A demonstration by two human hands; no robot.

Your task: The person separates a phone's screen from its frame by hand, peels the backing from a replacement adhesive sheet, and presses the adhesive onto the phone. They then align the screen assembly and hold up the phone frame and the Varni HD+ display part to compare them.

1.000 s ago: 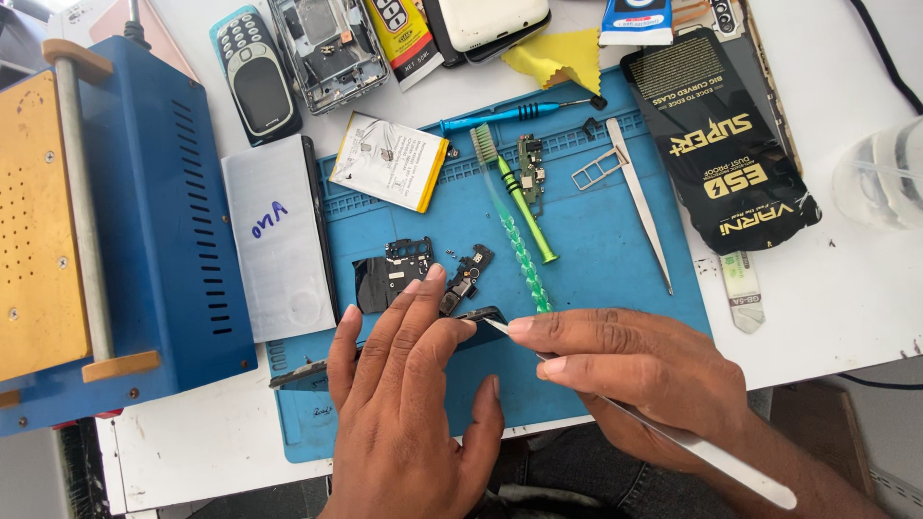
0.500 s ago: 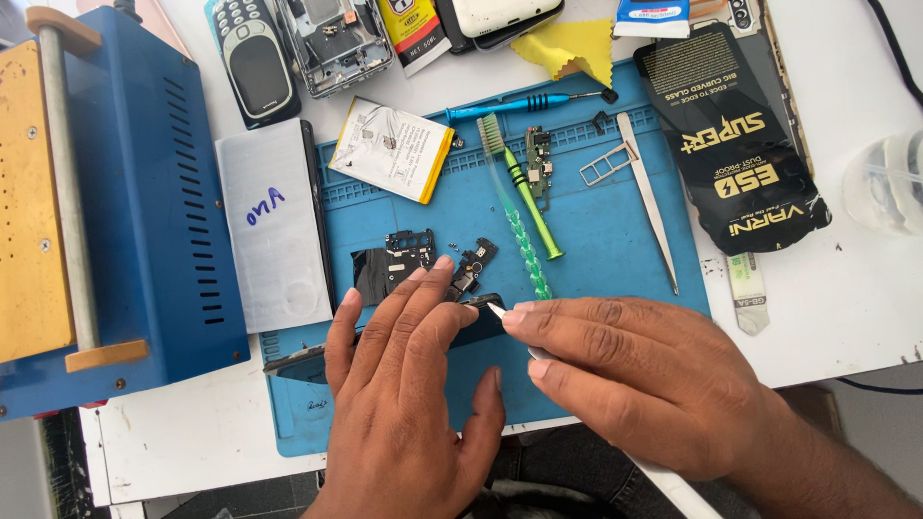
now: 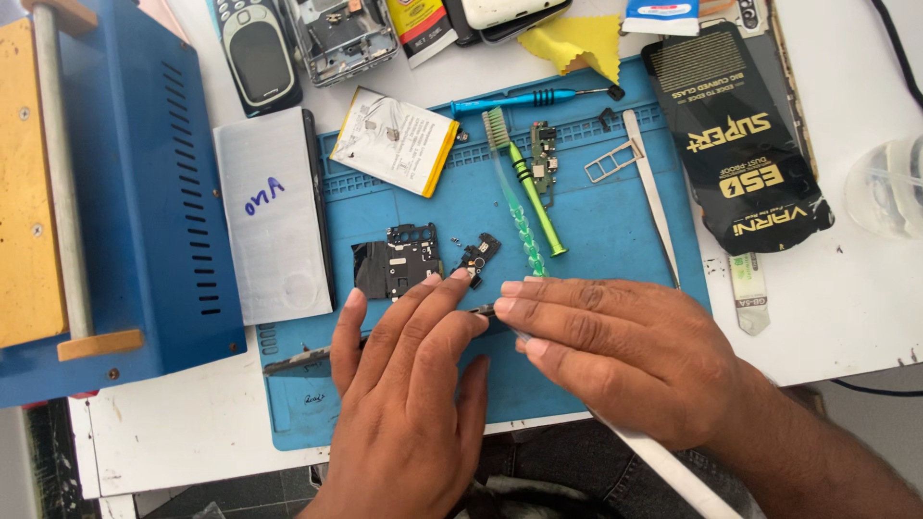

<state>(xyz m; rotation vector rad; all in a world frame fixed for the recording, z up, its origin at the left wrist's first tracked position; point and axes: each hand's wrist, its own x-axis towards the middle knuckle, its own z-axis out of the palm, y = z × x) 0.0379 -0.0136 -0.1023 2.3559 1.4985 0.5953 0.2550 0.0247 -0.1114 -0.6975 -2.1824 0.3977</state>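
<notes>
Blue machine [image 3: 144, 192] seen far left, grey phone panel [image 3: 274, 216] beside it. Left hand [image 3: 409, 384] laid flat, fingers extended, on a small dark phone part [image 3: 486, 309] on the blue mat [image 3: 615, 231]. Right hand [image 3: 625, 356] closed around a white pry tool [image 3: 673, 471], tip hidden. Part judged light, thin, fragile; best gripped by edges.

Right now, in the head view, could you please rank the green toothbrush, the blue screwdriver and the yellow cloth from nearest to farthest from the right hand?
1. Green toothbrush: just above the right hand, on the blue mat.
2. Blue screwdriver: farther up, along the mat's top edge.
3. Yellow cloth: farthest, above the mat on the white table.
</notes>
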